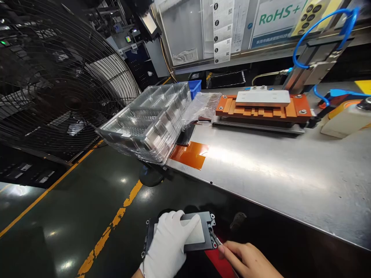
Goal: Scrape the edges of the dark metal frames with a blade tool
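Note:
My left hand (pixel 171 241), in a white glove, grips a flat black rectangular part (pixel 198 235) with a pale panel on its face and small ringed holes at its corners. The part is held in the air in front of the bench, and the glove covers much of its left half. My bare right hand (pixel 246 256) pinches a slim metal tool (pixel 216 237) between thumb and fingers. The tool's tip meets the right end of the black part, beside a corner hole. Whether it is tweezers or a blade, I cannot tell.
A metal bench (pixel 261 162) carries an orange press fixture (pixel 262 110), stacked clear plastic trays (pixel 156 131), an amber sheet (pixel 191 154), a dark phone-like slab (pixel 186 135) and a white bottle (pixel 348 119). A large fan (pixel 69 92) stands at the left.

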### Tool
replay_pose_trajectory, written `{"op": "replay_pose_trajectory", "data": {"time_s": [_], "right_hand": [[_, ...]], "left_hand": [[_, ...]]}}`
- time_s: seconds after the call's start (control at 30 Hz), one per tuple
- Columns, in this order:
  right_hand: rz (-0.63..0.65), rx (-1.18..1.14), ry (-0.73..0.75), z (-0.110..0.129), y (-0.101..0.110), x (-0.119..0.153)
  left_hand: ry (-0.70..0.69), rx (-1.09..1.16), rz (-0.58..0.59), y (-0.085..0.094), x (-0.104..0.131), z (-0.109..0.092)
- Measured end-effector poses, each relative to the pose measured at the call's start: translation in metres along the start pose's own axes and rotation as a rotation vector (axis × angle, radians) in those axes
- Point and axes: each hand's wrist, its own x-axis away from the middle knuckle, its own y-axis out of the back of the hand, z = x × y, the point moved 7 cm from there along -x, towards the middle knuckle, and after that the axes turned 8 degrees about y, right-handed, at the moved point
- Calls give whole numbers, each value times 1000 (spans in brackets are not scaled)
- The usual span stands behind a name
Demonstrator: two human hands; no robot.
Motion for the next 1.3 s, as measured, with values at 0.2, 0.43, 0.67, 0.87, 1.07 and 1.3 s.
{"op": "replay_pose_trajectory", "data": {"time_s": [0.2,0.43,0.67,0.87,1.07,1.3], "right_hand": [[-8,-62,10,-4,-1,-1],[-36,-161,23,-7,-1,-2],[-52,-198,46,-9,9,-1],[-8,-122,0,-4,6,0],[-40,-128,16,-5,10,2],[-305,464,339,18,56,0]], "left_hand": [[-8,2,-28,-2,3,2],[-38,-14,-79,-5,3,2],[-50,-53,-100,-3,3,1],[-43,-44,-103,-3,1,-1],[-46,-64,-120,-3,2,-1],[-49,-44,-75,-2,2,1]]}}
